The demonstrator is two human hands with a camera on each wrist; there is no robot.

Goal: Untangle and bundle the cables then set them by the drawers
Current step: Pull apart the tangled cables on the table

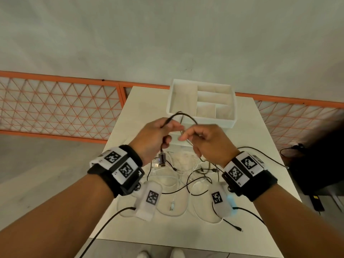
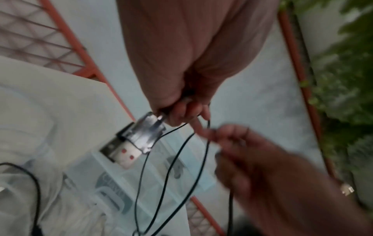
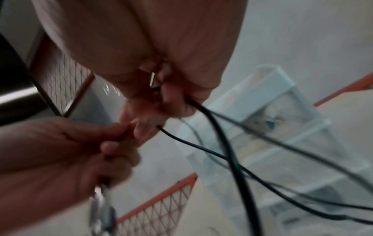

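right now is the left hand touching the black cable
Touching: the head view shows the left hand gripping the black cable, fingers curled round it.

An orange lattice fence [image 1: 59, 105] runs behind the white table [image 1: 264, 138].

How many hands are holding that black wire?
2. The left hand grips the black wire near its silver plug; the right hand pinches it just beside, above the table.

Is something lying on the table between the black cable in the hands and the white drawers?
Nothing visible. Both hands hold the black cable in the air just in front of the drawers; the other tangled cables lie nearer the person.
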